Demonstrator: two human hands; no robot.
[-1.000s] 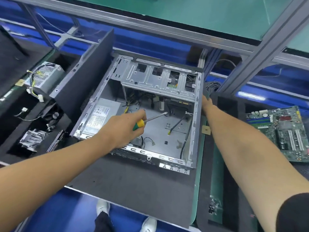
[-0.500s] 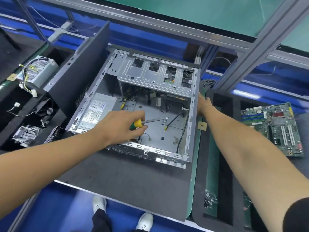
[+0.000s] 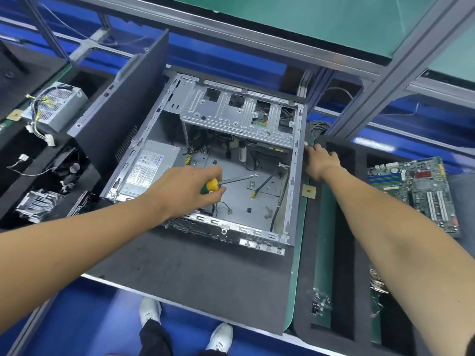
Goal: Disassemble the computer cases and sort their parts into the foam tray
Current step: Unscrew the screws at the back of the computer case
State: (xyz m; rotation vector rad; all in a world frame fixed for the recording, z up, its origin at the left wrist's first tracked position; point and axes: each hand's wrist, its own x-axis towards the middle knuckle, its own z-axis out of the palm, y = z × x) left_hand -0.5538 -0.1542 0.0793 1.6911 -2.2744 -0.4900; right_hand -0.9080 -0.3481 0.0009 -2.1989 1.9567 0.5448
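Observation:
An open grey computer case (image 3: 293, 176) lies on its side on a dark mat. Inside it sit a power supply (image 3: 149, 168), a drive cage (image 3: 239, 116) and loose cables. My left hand (image 3: 187, 191) hovers over the case's left half and grips a screwdriver (image 3: 231, 181) by its yellow-green handle, tip pointing right. My right hand (image 3: 321, 163) is at the case's right wall near its far corner, with its fingers among the grey cables (image 3: 317, 128) there; whether it grips anything I cannot tell. A motherboard (image 3: 421, 191) lies in the black foam tray (image 3: 344, 253) on the right.
The case's side panel (image 3: 123, 104) stands upright at the left. Another foam tray (image 3: 15, 140) on the left holds a second power supply (image 3: 57, 106), a fan and a heatsink (image 3: 38, 204). Loose screws (image 3: 320, 301) lie in the right tray. Metal frame posts rise behind.
The view has shifted slightly. My left hand with the screwdriver has stayed over the case, and my right hand has stayed at the right wall.

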